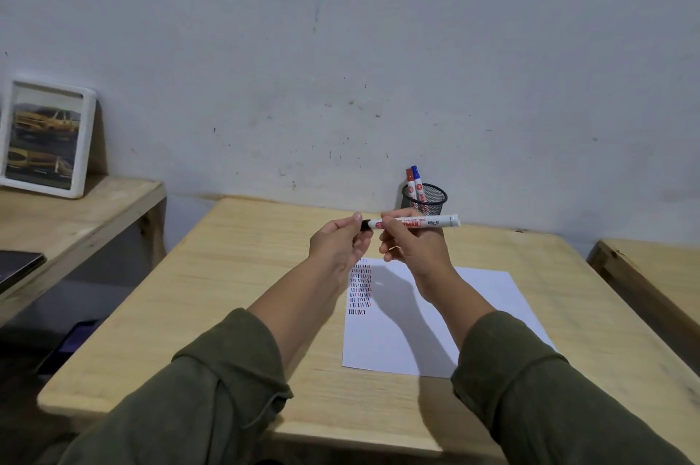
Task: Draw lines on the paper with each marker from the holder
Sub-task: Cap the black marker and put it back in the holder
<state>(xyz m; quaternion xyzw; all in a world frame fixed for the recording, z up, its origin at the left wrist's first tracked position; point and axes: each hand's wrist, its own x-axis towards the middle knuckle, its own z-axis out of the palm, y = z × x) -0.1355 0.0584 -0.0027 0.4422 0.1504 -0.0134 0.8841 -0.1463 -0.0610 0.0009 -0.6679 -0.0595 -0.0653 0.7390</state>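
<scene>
Black marker [414, 223] level above paper [435, 313]: my right hand [411, 241] grips its barrel, left hand [341, 241] pinches the cap [365, 224]; I'd pull straight, no twisting.

A scuffed grey wall [341, 47] backs pale wooden tables [235, 275], a framed car picture [45, 138] leaning left.

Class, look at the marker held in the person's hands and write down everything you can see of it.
The marker has a white, plastic-looking barrel with red lettering and a black "BG-12" print. It lies roughly level in the air above the wooden table, blunt white end pointing right. The right hand grips the barrel near its left half; the left hand pinches the black cap at the left end. Whether the cap is fully seated cannot be told. Nothing else touches it.
</scene>
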